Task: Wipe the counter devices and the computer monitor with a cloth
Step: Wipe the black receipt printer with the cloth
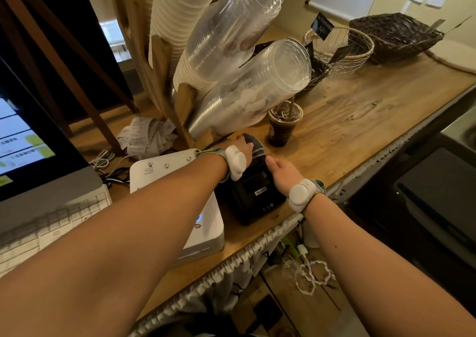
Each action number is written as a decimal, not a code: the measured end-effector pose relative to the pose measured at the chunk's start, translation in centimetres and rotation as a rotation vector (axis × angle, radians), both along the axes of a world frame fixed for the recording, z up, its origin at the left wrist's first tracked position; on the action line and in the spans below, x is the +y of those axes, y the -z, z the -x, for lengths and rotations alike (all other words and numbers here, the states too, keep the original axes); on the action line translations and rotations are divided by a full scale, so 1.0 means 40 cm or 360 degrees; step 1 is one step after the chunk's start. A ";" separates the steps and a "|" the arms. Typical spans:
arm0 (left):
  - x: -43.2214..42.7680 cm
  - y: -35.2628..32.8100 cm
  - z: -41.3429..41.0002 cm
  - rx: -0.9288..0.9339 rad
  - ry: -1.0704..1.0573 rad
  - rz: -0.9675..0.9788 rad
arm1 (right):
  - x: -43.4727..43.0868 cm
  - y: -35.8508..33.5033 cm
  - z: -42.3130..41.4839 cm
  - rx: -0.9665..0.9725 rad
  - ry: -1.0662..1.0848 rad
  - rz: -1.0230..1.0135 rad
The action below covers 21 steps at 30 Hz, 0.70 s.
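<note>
A black receipt printer (pixel 253 195) sits on the wooden counter (pixel 360 120), right of a white box-shaped device (pixel 206 223). My left hand (pixel 243 147) presses a grey cloth (pixel 255 144) onto the printer's far top edge; its fingers are hidden behind the cloth. My right hand (pixel 282 171) rests on the printer's right side, its fingers out of sight. The computer monitor (pixel 28 141) stands at the far left with its screen lit, above a white keyboard (pixel 51 223).
Stacks of clear plastic cups (pixel 252 89) and paper cups (pixel 177 27) lean in a wooden rack just behind the printer. An iced drink with a straw (pixel 282 125) stands close to its right. Crumpled receipts (pixel 146 138), cables, and baskets (pixel 396 35) lie farther back.
</note>
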State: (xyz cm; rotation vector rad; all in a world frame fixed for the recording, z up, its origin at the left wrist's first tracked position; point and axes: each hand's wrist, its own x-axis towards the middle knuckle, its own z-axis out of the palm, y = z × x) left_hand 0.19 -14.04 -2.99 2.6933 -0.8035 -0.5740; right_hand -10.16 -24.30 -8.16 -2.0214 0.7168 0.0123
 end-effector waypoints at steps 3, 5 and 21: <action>0.013 -0.025 -0.006 0.0105 0.0083 -0.0201 | 0.003 0.004 -0.002 -0.0012 -0.0007 -0.0034; 0.001 -0.008 -0.024 0.0062 0.0141 -0.0135 | 0.003 0.007 -0.004 -0.0018 -0.0018 -0.0007; -0.009 0.014 -0.027 -0.0203 0.0218 -0.0229 | 0.007 -0.006 -0.006 0.0034 -0.0023 0.0054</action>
